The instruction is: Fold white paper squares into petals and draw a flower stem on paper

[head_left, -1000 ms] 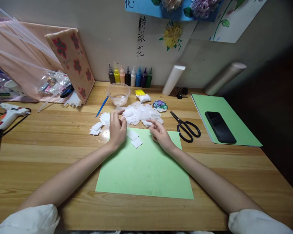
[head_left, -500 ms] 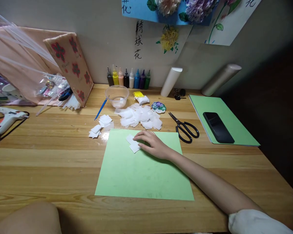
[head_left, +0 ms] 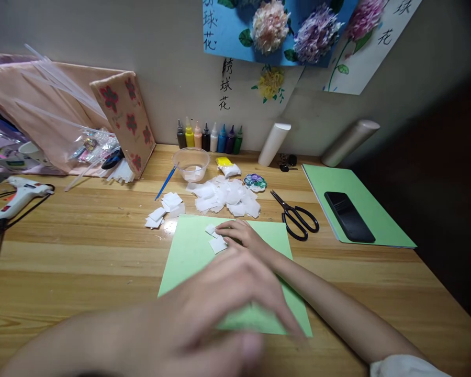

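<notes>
My right hand (head_left: 246, 234) lies on the upper part of a green sheet of paper (head_left: 192, 269), fingers stretched out and fingertips at small white paper squares (head_left: 219, 244). One square pokes out by the index finger and another by the thumb; the palm covers whatever is beneath it. Close to the camera, my left hand (head_left: 223, 298) hangs over the lower part of the sheet, blurred by motion. Its thumb and index finger are apart, with nothing visible between them. White tissue-like pieces (head_left: 230, 196) are heaped just beyond the sheet, and more white squares (head_left: 157, 214) are stacked to its left.
Black-handled scissors (head_left: 298, 217) lie right of the sheet. A phone (head_left: 349, 216) rests on more green paper (head_left: 392, 235). Behind stand a clear bowl (head_left: 190, 163), several paint bottles (head_left: 210, 137) and a white cylinder (head_left: 275, 144). A glue gun (head_left: 21, 196) lies far left.
My left hand has come into view from the lower left, across the sheet. My right hand stays near the same spot, while the squares under it sit slightly farther apart. The view has tilted upward.
</notes>
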A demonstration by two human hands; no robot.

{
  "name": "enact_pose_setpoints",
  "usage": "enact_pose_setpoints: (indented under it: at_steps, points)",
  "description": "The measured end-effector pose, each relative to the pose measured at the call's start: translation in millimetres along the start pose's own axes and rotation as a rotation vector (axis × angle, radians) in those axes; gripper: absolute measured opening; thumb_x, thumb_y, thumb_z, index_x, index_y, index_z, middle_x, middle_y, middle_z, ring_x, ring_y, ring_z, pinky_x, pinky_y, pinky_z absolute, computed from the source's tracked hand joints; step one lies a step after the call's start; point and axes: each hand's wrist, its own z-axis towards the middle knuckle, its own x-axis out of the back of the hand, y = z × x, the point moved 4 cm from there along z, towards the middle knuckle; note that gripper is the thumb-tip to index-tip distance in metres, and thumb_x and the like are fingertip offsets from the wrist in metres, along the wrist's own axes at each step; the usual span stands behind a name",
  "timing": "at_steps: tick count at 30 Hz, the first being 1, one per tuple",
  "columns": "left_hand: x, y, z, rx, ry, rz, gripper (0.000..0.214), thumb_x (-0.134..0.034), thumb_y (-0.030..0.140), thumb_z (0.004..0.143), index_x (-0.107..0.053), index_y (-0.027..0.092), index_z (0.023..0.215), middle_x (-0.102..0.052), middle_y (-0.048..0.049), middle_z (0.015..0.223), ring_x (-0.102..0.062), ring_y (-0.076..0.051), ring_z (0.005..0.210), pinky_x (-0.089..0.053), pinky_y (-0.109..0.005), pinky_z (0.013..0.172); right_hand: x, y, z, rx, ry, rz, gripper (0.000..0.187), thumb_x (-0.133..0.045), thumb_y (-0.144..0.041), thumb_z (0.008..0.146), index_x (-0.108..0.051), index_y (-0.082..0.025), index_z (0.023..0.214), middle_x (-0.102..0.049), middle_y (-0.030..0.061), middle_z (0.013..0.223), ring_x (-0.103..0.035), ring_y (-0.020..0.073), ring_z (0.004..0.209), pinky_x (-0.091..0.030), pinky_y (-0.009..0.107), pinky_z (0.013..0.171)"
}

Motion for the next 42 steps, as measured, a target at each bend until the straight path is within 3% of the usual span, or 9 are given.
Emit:
enact_pose_setpoints:
  at_steps: [3, 6, 12, 19, 22, 26, 31, 36, 42]
  points:
    - [38.6, -27.2, 92.3, 0.116, 0.144, 0.12, 0.018, -0.041, 0.028, 0.09, -0.055, 0.022, 0.101, -0.058, -0.0077, 0.098, -0.053, -0.022, 0.094, -0.045, -0.037, 0.083, 4.9, 3.0, 0.3, -0.034, 0.112, 0.113, 0.029, -0.046, -0.025, 0.091, -0.06, -0.022, 0.116, -0.059, 0.0087, 0.119, -0.051, 0.022, 0.113, -0.038, 0.041, 0.098]
    - [47.9, -64.4, 130.4, 0.318, 0.333, 0.292, 0.015, -0.042, 0.026, 0.089, -0.052, 0.018, 0.098, -0.056, -0.0091, 0.097, -0.054, -0.023, 0.09, -0.044, -0.038, 0.078, 13.6, 10.5, 0.1, -0.147, 0.267, 0.249, 0.032, -0.044, -0.026, 0.092, -0.058, -0.025, 0.12, -0.053, 0.0085, 0.124, -0.047, 0.0213, 0.119, -0.038, 0.04, 0.101]
    - [17.0, -103.6, 123.0, 0.357, 0.243, 0.087, 0.019, -0.039, 0.033, 0.092, -0.051, 0.02, 0.086, -0.057, -0.0047, 0.092, -0.056, -0.018, 0.086, -0.045, -0.031, 0.074, 18.5, 20.7, 1.0, -0.25, 0.309, 0.457, 0.033, -0.049, -0.029, 0.088, -0.059, -0.026, 0.119, -0.049, 0.0088, 0.127, -0.051, 0.0209, 0.112, -0.046, 0.037, 0.092]
    - [23.3, -119.8, 125.6, 0.327, 0.405, -0.062, 0.019, -0.041, 0.032, 0.091, -0.049, 0.019, 0.079, -0.054, -0.0014, 0.08, -0.051, -0.015, 0.075, -0.041, -0.027, 0.069, 9.7, 25.4, 0.2, -0.298, 0.312, 0.609, 0.034, -0.053, -0.034, 0.086, -0.054, -0.025, 0.118, -0.051, 0.0089, 0.118, -0.057, 0.016, 0.09, -0.053, 0.034, 0.077]
    - [24.0, -118.4, 126.9, 0.249, 0.377, -0.129, 0.02, -0.042, 0.031, 0.091, -0.05, 0.018, 0.078, -0.054, -0.001, 0.078, -0.051, -0.014, 0.075, -0.041, -0.026, 0.069, 6.2, 32.2, 0.0, -0.393, 0.352, 0.705, 0.035, -0.056, -0.04, 0.083, -0.05, -0.022, 0.113, -0.055, 0.0027, 0.091, -0.056, 0.0112, 0.065, -0.054, 0.029, 0.059]
    - [18.9, -112.7, 126.3, 0.215, 0.258, -0.103, 0.022, -0.043, 0.033, 0.09, -0.05, 0.018, 0.076, -0.053, 0.0009, 0.072, -0.048, -0.013, 0.067, -0.038, -0.025, 0.063, 6.9, 34.4, 1.5, -0.424, 0.323, 0.696, 0.026, -0.059, -0.044, 0.08, -0.055, -0.018, 0.082, -0.048, -0.0051, 0.06, -0.05, 0.0088, 0.049, -0.047, 0.023, 0.048]
    - [17.6, -111.8, 124.0, 0.225, 0.278, 0.032, 0.025, -0.042, 0.034, 0.091, -0.048, 0.018, 0.073, -0.052, 0.0013, 0.07, -0.047, -0.012, 0.065, -0.036, -0.025, 0.06, 10.0, 34.2, 1.3, -0.428, 0.332, 0.705, 0.029, -0.065, -0.045, 0.075, -0.057, -0.017, 0.071, -0.05, -0.0044, 0.058, -0.05, 0.0084, 0.048, -0.046, 0.022, 0.045]
    - [22.3, -106.0, 121.1, 0.157, 0.433, 0.151, 0.012, -0.056, 0.03, 0.084, -0.052, 0.019, 0.089, -0.056, -0.0022, 0.087, -0.053, -0.014, 0.076, -0.042, -0.026, 0.068, 9.2, 37.7, -0.2, -0.476, 0.379, 0.709, 0.029, -0.069, -0.044, 0.069, -0.064, -0.016, 0.071, -0.055, -0.0023, 0.061, -0.051, 0.0086, 0.046, -0.048, 0.024, 0.042]
    - [16.5, -97.2, 119.6, 0.029, 0.364, 0.268, 0.013, -0.055, 0.029, 0.085, -0.064, 0.021, 0.087, -0.061, -0.0039, 0.083, -0.057, -0.017, 0.082, -0.043, -0.028, 0.07, 10.4, 35.2, -0.8, -0.426, 0.375, 0.661, 0.028, -0.064, -0.043, 0.076, -0.069, -0.016, 0.075, -0.056, -0.0006, 0.062, -0.049, 0.0089, 0.048, -0.045, 0.023, 0.042]
